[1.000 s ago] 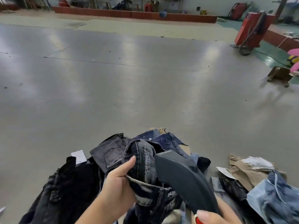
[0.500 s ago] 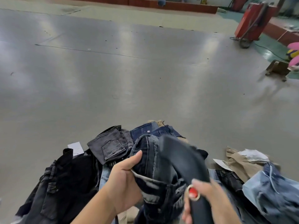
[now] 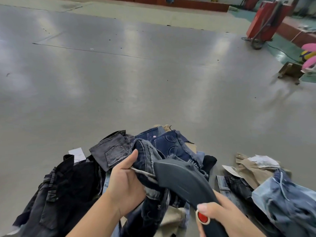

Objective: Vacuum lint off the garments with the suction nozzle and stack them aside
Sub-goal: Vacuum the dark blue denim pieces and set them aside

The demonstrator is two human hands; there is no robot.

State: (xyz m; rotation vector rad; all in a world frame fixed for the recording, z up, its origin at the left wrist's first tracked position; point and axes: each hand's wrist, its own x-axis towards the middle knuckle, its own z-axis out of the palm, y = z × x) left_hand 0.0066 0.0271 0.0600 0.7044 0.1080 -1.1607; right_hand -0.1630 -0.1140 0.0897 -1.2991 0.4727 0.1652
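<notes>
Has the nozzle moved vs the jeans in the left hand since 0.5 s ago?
Yes. The suction nozzle has swung its head left, toward the left hand, and now lies flatter across the held jeans.

A dark grey suction nozzle (image 3: 181, 180), broad and flat at its head with a red button (image 3: 203, 218) near the handle, is pressing its head against a bunched dark blue denim garment (image 3: 145, 161) with pale stitched seams and a frayed edge. That garment is sitting atop a loose heap of jeans (image 3: 109, 151), grey, black and navy. To the right, lighter blue and tan garments (image 3: 266, 177) are lying crumpled apart from the heap.
</notes>
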